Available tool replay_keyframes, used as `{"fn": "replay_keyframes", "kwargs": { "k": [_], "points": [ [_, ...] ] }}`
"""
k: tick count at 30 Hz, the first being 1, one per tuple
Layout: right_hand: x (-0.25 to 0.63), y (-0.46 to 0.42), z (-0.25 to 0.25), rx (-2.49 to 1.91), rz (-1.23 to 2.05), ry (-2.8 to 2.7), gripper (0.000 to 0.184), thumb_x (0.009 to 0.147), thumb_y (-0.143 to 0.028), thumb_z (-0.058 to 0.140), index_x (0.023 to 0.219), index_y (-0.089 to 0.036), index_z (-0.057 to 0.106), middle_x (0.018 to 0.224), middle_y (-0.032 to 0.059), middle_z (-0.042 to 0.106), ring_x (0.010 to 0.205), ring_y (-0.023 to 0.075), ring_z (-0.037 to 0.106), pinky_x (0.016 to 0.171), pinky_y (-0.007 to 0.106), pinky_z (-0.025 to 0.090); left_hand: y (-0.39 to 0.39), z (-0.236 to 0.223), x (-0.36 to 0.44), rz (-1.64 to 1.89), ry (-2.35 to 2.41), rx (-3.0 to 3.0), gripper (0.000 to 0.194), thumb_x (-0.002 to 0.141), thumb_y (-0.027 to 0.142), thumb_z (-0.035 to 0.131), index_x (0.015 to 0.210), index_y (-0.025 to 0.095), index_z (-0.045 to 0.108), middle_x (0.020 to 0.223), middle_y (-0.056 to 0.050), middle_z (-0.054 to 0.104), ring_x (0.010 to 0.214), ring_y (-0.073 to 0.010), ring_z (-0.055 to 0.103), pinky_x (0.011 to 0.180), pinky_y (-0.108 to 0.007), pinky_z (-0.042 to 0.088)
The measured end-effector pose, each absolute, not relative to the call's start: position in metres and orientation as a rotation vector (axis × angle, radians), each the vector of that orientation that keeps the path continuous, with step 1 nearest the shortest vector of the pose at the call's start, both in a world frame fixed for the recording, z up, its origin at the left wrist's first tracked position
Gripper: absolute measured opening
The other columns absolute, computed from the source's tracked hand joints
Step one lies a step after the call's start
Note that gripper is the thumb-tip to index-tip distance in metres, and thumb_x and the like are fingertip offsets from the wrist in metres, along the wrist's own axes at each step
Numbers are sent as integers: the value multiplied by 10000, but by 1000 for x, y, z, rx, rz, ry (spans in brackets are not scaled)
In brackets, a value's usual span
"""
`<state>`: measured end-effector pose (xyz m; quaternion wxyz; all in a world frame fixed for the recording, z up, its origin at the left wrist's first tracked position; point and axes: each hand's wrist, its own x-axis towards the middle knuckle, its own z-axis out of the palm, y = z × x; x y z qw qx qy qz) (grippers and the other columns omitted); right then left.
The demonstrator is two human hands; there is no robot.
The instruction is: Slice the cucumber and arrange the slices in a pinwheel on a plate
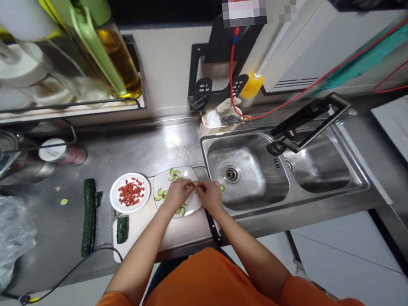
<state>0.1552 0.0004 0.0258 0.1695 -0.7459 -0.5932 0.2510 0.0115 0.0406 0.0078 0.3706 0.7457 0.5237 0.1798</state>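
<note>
on the steel counter (59, 239), just left of the sink (258, 167), i've got the white plate (187, 172) with its cucumber fans (173, 175) spread around it. both hands are over the right part of the plate, fingertips nearly meeting, which looks like the way you'd steady something that tiny. the left hand (176, 194) has thumb and finger pressed together, pinching a small reddish bit (191, 184), pretty sure. the right hand (211, 195) has its fingertips bunched close in too, but from my end i can't tell if they've got hold of anything.

the white dish (114, 190) of red berries (131, 192) is just beside the plate on the left, probably so they're a short reach away. the cut cucumber piece (122, 229) lies on the cutting board (143, 240) below the dish, and the long cucumber (88, 217) is off the board, further left, i guess to save room. black knife handle (213, 226) is at the board's right edge, near the right forearm, so i'd mind that.
</note>
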Motion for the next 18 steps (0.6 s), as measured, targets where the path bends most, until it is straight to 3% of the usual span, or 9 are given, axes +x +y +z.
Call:
{"fn": "replay_keyframes", "kwargs": {
  "k": [18],
  "points": [
    [157,0,28,-2160,735,-1663,125,810,-240,546,784,-213,665,804,7,662,778,153,507,741,275,301,36,9,9,532,1365,1893,147,783,245,586,849,204,711,796,-32,697,751,-152,622,716,-258,460]
  ]
}}
